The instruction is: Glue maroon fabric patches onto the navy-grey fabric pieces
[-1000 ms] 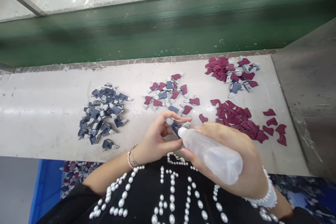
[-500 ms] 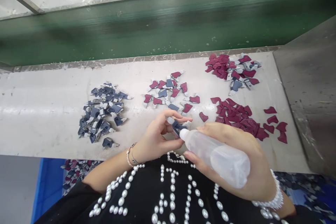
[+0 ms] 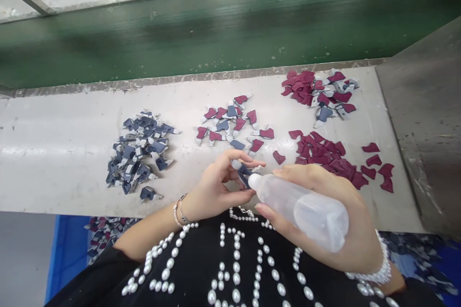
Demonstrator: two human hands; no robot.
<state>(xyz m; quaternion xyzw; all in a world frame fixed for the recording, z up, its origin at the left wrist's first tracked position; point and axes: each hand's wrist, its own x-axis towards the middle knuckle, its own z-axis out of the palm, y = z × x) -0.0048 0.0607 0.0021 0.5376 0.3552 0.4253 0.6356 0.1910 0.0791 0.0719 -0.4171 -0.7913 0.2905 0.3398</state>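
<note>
My left hand pinches a small blue-and-grey piece between thumb and fingertips, just above the near edge of the white bench. My right hand is wrapped round a clear plastic squeeze bottle. The bottle's white nozzle touches the held piece. A pile of blue-grey pieces lies to the left. A mixed group of maroon and blue pieces lies just beyond my hands. Maroon pieces are spread to the right.
A second heap of maroon and grey pieces sits at the back right. Behind the bench runs a green conveyor belt. A grey metal surface rises at the right. Blue bins with more pieces stand under the bench edge.
Both hands stay together at the same spot with the nozzle against the piece. The bottle has shifted slightly right and up; the view has tilted a little.
</note>
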